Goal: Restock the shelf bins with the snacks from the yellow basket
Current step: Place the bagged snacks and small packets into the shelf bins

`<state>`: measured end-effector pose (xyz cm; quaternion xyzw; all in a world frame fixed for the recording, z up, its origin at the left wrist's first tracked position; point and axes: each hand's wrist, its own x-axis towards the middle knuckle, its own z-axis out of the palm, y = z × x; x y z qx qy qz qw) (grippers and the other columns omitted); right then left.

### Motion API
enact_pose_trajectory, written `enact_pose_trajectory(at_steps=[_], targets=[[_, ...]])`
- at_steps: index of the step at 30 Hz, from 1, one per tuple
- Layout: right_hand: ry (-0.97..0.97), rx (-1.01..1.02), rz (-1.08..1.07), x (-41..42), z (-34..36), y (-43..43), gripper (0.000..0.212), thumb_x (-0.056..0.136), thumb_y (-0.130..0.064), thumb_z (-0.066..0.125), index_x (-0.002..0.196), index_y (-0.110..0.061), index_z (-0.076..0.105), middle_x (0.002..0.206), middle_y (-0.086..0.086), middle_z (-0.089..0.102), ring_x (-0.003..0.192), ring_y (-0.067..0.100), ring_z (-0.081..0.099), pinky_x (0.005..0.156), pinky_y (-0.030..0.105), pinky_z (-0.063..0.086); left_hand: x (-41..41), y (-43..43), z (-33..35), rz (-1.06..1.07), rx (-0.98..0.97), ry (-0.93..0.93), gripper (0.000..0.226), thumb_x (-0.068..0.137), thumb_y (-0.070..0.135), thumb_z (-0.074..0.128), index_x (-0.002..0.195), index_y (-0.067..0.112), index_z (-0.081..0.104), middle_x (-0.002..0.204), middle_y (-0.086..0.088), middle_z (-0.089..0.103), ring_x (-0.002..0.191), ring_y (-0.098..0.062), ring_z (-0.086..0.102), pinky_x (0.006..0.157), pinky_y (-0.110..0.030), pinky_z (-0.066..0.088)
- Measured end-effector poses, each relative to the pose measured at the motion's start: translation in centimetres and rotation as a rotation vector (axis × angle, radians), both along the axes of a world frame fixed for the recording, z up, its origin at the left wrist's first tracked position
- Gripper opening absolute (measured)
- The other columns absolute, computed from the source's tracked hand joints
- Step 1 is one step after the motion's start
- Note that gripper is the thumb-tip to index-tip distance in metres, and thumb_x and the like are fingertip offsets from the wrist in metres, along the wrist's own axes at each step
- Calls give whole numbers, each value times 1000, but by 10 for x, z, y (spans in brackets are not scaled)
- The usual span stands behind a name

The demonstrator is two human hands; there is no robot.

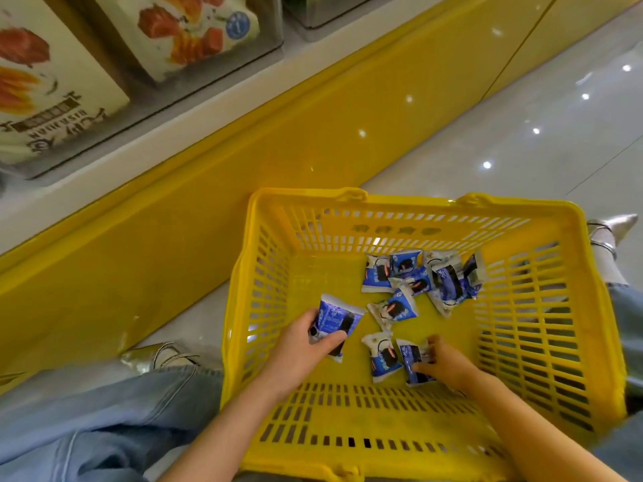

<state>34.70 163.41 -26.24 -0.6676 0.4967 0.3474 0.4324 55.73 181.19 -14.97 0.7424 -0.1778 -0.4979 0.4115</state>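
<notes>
Left hand point(302, 346) gripping a blue snack packet point(336, 321), right hand point(449, 365) pinching another packet point(415, 363) (inside the yellow basket point(542, 342)), loose packets point(422, 276) clustered near its far wall

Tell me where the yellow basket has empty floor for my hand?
In the basket, bare floor lies by the left wall beyond the left hand, and by the right wall past the right hand. The snack packets crowd the far side and between the hands.

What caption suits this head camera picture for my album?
Left hand grips one blue snack packet, right hand a second packet, inside the yellow basket.
</notes>
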Motion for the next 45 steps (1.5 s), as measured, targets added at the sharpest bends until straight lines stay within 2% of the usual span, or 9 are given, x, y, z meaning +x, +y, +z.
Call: enact_pose_trajectory(at_steps=[2, 7, 12, 18, 24, 29, 36, 42, 45], targets=[[21, 12, -16, 10, -2, 6, 53, 83, -27, 68, 124, -10, 41, 113, 8, 57, 82, 9, 54, 56, 13, 43, 1, 0, 0, 18, -3, 12, 21, 85, 19, 64, 95, 36, 55, 94, 22, 63, 83, 14, 60, 66, -4, 43], [0, -72, 189, 34, -2, 21, 35, 87, -33, 63, 109, -9, 50, 105, 8, 60, 85, 15, 53, 68, 22, 45, 3, 6, 0, 71, 23, -3, 16, 88, 22, 61, 96, 32, 52, 96, 16, 64, 82, 11, 61, 60, -6, 45], [-240, -103, 15, 61, 32, 25, 24, 91, -36, 55, 95, -16, 43, 76, -6, 49, 67, 8, 47, 58, 19, 38, 1, 13, 3, 42, 85, 69, 27, 91, 21, 56, 117, 18, 49, 114, -5, 61, 96, -16, 63, 59, -21, 53], [-597, -195, -64, 100, 117, 56, 14, 94, -42, 43, 91, -28, 40, 71, -14, 45, 54, -5, 44, 50, 12, 35, 1, 21, 21, 196, 107, 139, 32, 95, 16, 50, 126, 18, 42, 121, -5, 55, 98, -16, 57, 57, -26, 56], [-808, -354, 203, 131, 181, 113, 37, 97, -38, 42, 131, -25, 42, 123, -7, 46, 109, 8, 51, 89, 22, 43, 5, 38, 59, 430, -75, 388, 25, 95, 38, 40, 106, 24, 58, 94, -2, 70, 74, -20, 69, 51, -31, 54], [-1038, -387, 289, 149, 210, 130, 31, 97, -14, 44, 124, -27, 55, 126, -9, 46, 117, 4, 44, 96, 19, 40, 26, 73, 86, 424, -369, 575, 53, 75, 57, 48, 118, 27, 58, 112, -3, 68, 103, -22, 65, 65, -40, 55], [-987, -282, 260, 183, 247, 145, 60, 79, -33, 72, 131, -27, 43, 120, -17, 47, 111, -3, 46, 91, 11, 38, 55, 107, 120, 318, -483, 295, 53, 79, 43, 52, 124, 14, 51, 102, -7, 71, 89, -24, 69, 65, -38, 57], [-956, -134, 299, 217, 293, 164, 57, 74, -24, 77, 126, -28, 51, 110, -7, 61, 91, 13, 61, 79, 30, 54, 90, 131, 151, 397, -512, 139, 45, 78, 48, 44, 116, 28, 54, 92, 1, 74, 81, -16, 70, 67, -34, 54], [-987, -126, 415, 232, 317, 172, 38, 78, -25, 74, 111, -36, 58, 100, -9, 68, 88, 7, 62, 77, 25, 52, 107, 145, 172, 367, -498, -6, 38, 79, 50, 44, 106, 27, 57, 85, 3, 73, 74, -11, 69, 60, -25, 55]])
